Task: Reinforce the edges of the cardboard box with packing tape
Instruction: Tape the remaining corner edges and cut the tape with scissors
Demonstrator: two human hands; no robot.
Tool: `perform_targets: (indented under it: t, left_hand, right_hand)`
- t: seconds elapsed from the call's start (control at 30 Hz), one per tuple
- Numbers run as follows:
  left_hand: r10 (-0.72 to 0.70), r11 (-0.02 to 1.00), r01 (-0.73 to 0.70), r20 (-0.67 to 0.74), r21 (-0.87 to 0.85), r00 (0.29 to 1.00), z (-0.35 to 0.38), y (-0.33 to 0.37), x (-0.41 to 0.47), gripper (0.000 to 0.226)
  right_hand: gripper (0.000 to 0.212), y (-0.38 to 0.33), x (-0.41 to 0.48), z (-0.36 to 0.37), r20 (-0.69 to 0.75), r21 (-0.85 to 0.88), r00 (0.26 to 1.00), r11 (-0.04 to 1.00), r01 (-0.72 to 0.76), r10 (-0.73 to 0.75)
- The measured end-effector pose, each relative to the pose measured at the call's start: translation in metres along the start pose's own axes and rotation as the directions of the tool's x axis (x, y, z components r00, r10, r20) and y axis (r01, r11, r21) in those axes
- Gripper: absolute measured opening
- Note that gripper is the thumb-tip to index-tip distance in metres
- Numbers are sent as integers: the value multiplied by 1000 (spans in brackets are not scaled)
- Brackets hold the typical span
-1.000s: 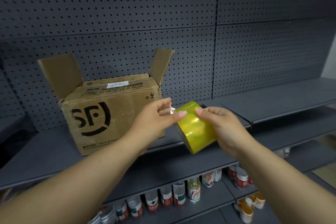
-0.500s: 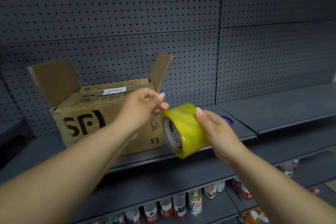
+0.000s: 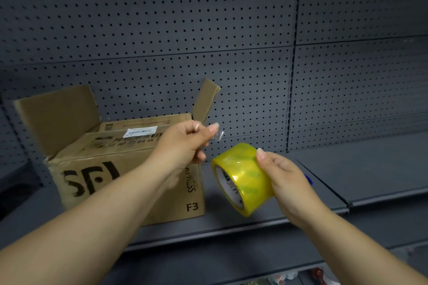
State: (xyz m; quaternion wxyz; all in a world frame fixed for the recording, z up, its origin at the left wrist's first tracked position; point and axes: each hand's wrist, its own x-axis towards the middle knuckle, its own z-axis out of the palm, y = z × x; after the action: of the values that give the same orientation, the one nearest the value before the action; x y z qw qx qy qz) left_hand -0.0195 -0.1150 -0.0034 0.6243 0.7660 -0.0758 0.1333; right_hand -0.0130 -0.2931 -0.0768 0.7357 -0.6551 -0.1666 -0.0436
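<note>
While the cardboard box [image 3: 129,176] sits on the grey shelf [image 3: 231,221], the right hand [image 3: 287,180] grips the yellow tape roll [image 3: 243,176] just beside it and the left hand [image 3: 185,143] pinches the clear tape end [image 3: 220,134].

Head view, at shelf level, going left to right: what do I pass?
Cardboard box → left hand, pinching the free tape end → tape roll → right hand, gripping the roll → blue object peeking out behind that hand.
</note>
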Motion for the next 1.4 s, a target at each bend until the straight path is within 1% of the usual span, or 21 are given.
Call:
perform_targets:
  t: [0.13, 0.2, 0.27, 0.33, 0.4, 0.5, 0.67, 0.7, 0.73, 0.77, 0.8, 0.83, 0.87, 0.9, 0.93, 1.0, 1.1, 1.2, 1.3, 1.33, 1.4]
  left_hand:
    - [-52, 993, 51, -10, -110, 999, 6, -7, 7, 23]
    - [-83, 987, 77, -34, -141, 996, 4, -11, 11, 21]
    - [-104, 985, 95, -54, -142, 993, 0, -14, 14, 19]
    - [-122, 983, 112, -63, -148, 991, -3, -16, 17, 16]
    - [-143, 979, 130, -72, -160, 987, -6, -17, 20, 13]
    - [-165, 972, 147, -88, -183, 982, -9, -19, 24, 15]
    - [-132, 986, 122, -85, -110, 988, -11, -21, 27, 22]
    - [-120, 990, 113, -83, -81, 989, -11, -21, 27, 24]
    - [-107, 993, 103, -80, -51, 991, -12, -22, 28, 26]
    - [-94, 995, 93, -79, -28, 992, -13, -22, 28, 27]
    - [-81, 997, 80, -77, -13, 994, -14, -22, 29, 29]
    - [-69, 998, 69, -73, -3, 995, -15, -22, 29, 30]
    - [-57, 998, 57, -66, 6, 996, -16, -22, 30, 31]
    - [-45, 999, 46, -58, 13, 997, -18, -22, 31, 31]
    - [-34, 999, 35, -49, 16, 998, -19, -22, 31, 31]
    - [-17, 1000, 17, -21, 13, 1000, -22, -21, 32, 29]
    - [-11, 1000, 11, 38, 9, 999, -27, -19, 31, 26]
    - [-15, 1000, 15, 110, 6, 994, -34, -17, 31, 24]
    - [-70, 997, 59, 239, 52, 969, -44, -15, 31, 25]
    - [-114, 992, 92, 304, 86, 946, -47, -14, 32, 24]
    - [-226, 973, 182, 437, 141, 871, -54, -12, 33, 18]
  right_hand:
    - [42, 8, 18, -5, -54, -100, 999, 995, -9, 3]
    - [36, 16, 30, -8, -96, -214, 995, 976, -33, 12]
    - [37, 27, 45, -12, -117, -389, 993, 920, -54, 8]
    - [35, 36, 59, -16, -91, -637, 995, 767, -80, 28]
    - [31, 47, 71, -17, -31, -806, 995, 587, -82, 97]
    - [37, 62, 84, -13, 7, -910, 981, 407, -73, 193]
    - [42, 69, 88, -9, 52, -973, 964, 233, -10, 260]
    - [42, 67, 87, -8, 68, -969, 963, 247, 2, 259]
    - [41, 63, 86, -5, 85, -944, 974, 331, 11, 212]
    - [35, 57, 83, 0, 99, -871, 986, 491, 22, 132]
    - [26, 47, 78, 8, 109, -711, 993, 702, 51, 38]
    - [16, 33, 72, 18, 117, -465, 992, 881, 92, -42]
    - [11, 20, 66, 28, 134, -207, 987, 971, 116, -90]
    - [14, 8, 61, 37, 154, -15, 982, 994, 110, -106]
    - [16, 0, 57, 43, 173, 98, 979, 991, 91, -106]
    - [15, -8, 55, 55, 188, 198, 977, 978, 65, -103]
    - [17, -11, 55, 65, 143, 291, 987, 956, 27, -71]
    - [15, -12, 54, 71, 118, 341, 992, 940, 2, -45]
    - [2, -14, 52, 73, 106, 325, 994, 946, 1, -37]
    - [3, -15, 51, 72, 102, 298, 994, 955, 5, -37]
    - [3, -15, 48, 72, 103, 237, 994, 971, 12, -37]
